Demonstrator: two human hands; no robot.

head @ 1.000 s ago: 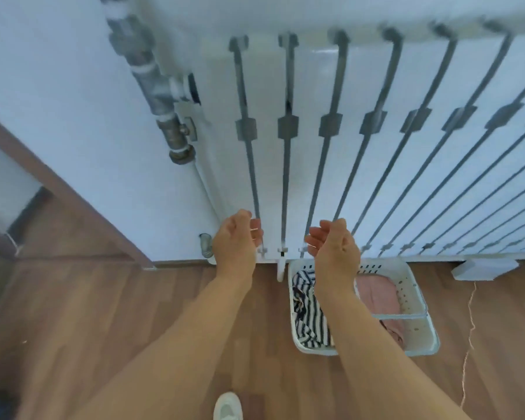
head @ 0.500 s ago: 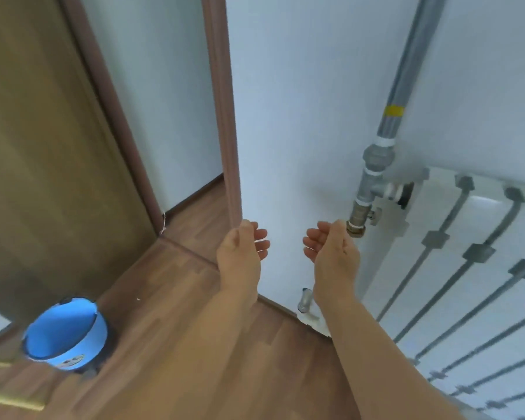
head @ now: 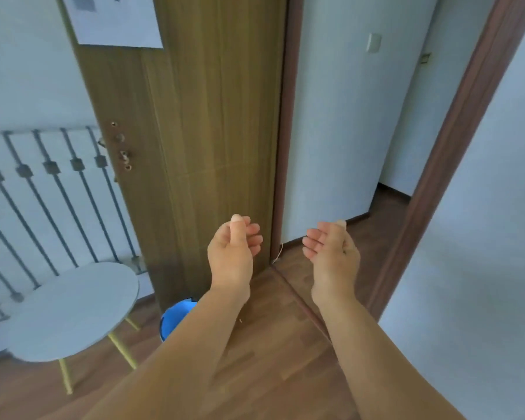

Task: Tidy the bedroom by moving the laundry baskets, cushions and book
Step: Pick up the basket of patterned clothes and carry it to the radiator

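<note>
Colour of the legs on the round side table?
Yellow-gold legs under the pale grey round side table, seen in the head view, the only one.

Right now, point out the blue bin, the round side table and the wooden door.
blue bin (head: pixel 176 316), head view, on its blue rim left of the forearm.
round side table (head: pixel 73 310), head view, on the middle of its white top.
wooden door (head: pixel 219 131), head view, on its wood-grain face.

Neither laundry baskets, cushions nor book appear here. Both hands, left (head: pixel 232 253) and right (head: pixel 331 253), hang empty with fingers loosely curled before the wooden door (head: pixel 212 131).
</note>
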